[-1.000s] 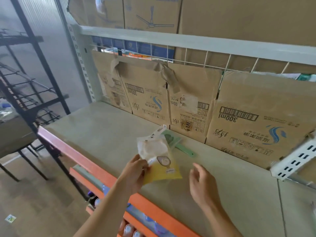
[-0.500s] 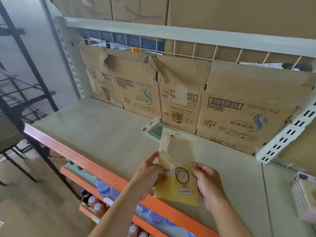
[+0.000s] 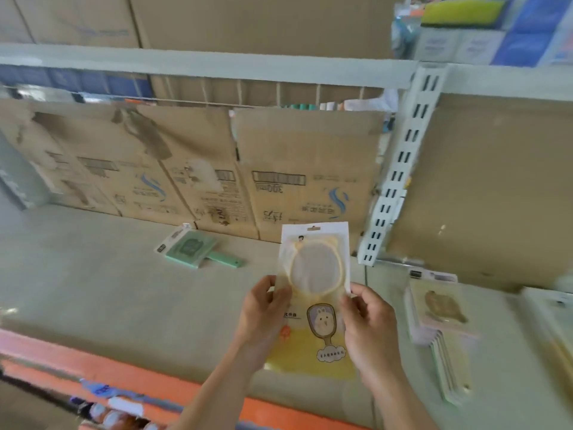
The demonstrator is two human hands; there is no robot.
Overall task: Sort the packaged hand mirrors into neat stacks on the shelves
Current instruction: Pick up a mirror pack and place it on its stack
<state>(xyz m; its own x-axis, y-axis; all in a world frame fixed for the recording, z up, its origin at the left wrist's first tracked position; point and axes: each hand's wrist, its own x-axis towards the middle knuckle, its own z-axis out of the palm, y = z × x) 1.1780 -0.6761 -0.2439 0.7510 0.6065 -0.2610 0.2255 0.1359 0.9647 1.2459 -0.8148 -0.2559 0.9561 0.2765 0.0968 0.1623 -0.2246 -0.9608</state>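
Note:
A yellow packaged hand mirror with a cartoon rabbit print is held upright above the grey shelf. My left hand grips its left edge and my right hand grips its right edge. A green packaged hand mirror lies flat on the shelf near the back, to the left of the held one. A stack of packaged mirrors sits on the adjoining shelf at the right, with another blurred pack at the far right edge.
Flattened cardboard boxes line the shelf back. A white slotted upright divides the two shelf bays. The orange front rail runs below, with bottles on the lower level. Cartons sit on the upper shelf.
The view has swung to the right, revealing the stack in the right bay. Both hands now hold the yellow pack, carried rightward and raised upright; a second ago only the left hand held it.

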